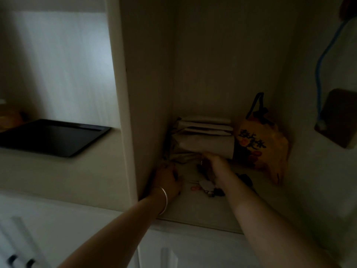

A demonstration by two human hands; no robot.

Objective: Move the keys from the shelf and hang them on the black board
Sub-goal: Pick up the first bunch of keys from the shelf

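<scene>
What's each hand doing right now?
Left hand: on the shelf, grip cannot be told.
Right hand: curled over the keys, grasp cannot be told.

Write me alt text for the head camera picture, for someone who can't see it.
In a dim shelf alcove, both hands reach in: the right hand over a dark bunch of keys, the left hand, wearing a bangle, resting beside them. Folded cloths and a yellow bag sit behind; a black tray lies left.

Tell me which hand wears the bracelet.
The left hand, by the shelf's left wall; a thin bangle circles its wrist. The right hand has a bare wrist.
</scene>
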